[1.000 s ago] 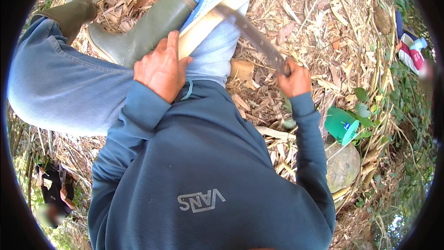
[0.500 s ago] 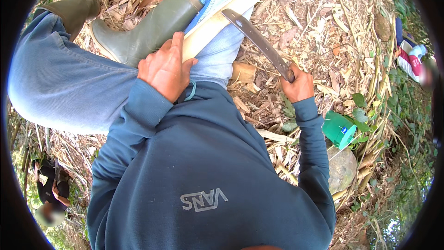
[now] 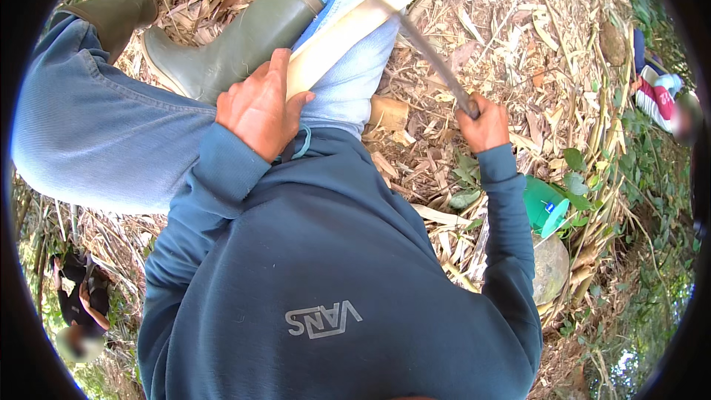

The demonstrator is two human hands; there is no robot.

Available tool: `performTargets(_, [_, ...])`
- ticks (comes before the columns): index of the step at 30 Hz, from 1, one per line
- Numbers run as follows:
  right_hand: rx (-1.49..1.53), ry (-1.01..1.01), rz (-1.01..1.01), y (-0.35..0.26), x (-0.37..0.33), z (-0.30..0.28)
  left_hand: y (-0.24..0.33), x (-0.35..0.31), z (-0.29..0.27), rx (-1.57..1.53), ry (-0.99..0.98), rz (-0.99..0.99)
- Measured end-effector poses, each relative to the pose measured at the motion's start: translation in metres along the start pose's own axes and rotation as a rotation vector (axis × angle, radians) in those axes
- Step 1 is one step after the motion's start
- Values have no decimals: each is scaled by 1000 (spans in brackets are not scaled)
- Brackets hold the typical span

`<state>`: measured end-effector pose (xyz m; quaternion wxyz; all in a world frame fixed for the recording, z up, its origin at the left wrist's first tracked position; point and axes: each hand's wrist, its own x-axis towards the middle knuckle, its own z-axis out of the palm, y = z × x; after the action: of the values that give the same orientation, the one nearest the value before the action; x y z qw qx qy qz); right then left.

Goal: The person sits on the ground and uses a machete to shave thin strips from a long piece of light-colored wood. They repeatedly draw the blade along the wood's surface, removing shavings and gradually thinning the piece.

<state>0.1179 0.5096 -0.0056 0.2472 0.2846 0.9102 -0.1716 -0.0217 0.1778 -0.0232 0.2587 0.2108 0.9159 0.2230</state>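
A pale split bamboo strip [image 3: 348, 30] lies slantwise across my jeans-clad thigh, its far end up at the top of the view. My left hand [image 3: 259, 104] is closed round its near end, thumb on the right side. In my right hand [image 3: 485, 124] is the handle of a machete [image 3: 433, 63]. The dark blade points up and left, seen nearly edge-on and slightly blurred. Its tip meets or overlaps the strip's right edge; whether it touches, I cannot tell.
Wood shavings and dry leaves [image 3: 511, 52] litter the ground. A cut block [image 3: 389, 113] lies beside my thigh. Near my right forearm are a green plastic container [image 3: 544, 206] and a rock [image 3: 549, 270]. My rubber boot [image 3: 237, 44] is at upper left. Other people sit at both far edges.
The machete has turned from showing its flat side to nearly edge-on. My right hand has shifted slightly to the right. The left hand and the strip have barely moved.
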Motion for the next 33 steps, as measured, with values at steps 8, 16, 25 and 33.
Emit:
performTargets(8, [-74, -38, 37, 15, 13, 2, 0, -2, 0, -23, -16, 34])
performTargets(16, [-34, -19, 30, 23, 19, 4, -5, -1, 3, -43, 14, 49])
performTargets(25, [-87, 15, 43, 21, 22, 3, -5, -4, 6, -56, -7, 50])
performTargets(33, [-18, 113, -47, 23, 33, 5, -8, 1, 2, -75, 1, 41])
